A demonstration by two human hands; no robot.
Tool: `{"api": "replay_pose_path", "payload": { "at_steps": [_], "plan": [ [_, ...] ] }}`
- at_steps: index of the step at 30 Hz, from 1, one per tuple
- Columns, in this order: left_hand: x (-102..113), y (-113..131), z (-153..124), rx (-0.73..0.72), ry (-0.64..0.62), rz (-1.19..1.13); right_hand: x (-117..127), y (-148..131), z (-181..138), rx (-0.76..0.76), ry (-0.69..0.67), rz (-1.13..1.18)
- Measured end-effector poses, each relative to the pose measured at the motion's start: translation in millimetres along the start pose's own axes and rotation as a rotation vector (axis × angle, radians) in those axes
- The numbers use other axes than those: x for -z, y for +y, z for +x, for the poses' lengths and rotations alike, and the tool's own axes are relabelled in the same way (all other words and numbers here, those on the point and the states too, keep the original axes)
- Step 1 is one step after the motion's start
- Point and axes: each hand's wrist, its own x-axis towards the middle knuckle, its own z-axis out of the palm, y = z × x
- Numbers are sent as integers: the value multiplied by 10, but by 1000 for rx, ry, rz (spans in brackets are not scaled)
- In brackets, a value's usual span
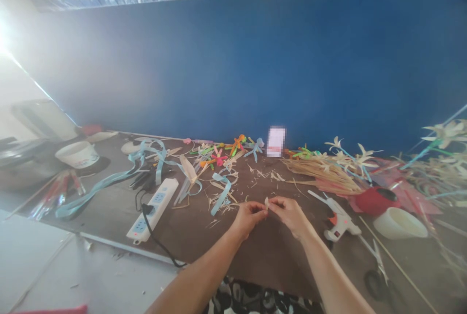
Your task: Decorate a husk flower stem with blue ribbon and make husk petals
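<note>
My left hand [249, 216] and my right hand [290, 214] meet over the brown table [262, 250], fingers pinched together on a small pale straw piece [266, 202] held between them. Loose straw scraps [262, 175] lie on the table just beyond the hands. A white glue gun [337, 219] rests right of my right hand. A bundle of straw strips [321, 170] lies further back on the right.
A white power strip [153, 209] with a black cord lies to the left, near light blue ribbons [109, 180]. Coloured straw flowers [226, 151] line the blue wall. A red bowl [377, 200], white bowl [399, 224] and scissors [377, 267] sit right; white tub [78, 154] far left.
</note>
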Motion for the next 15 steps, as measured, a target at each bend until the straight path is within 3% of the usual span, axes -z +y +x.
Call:
{"api": "replay_pose_path", "payload": {
  "at_steps": [6,15],
  "plan": [
    [14,-66,31,-26,41,-28,13,76,11,141,137,-104],
    [16,-118,46,-35,32,11,-1,20,-16,261,105,-282]
  ]
}}
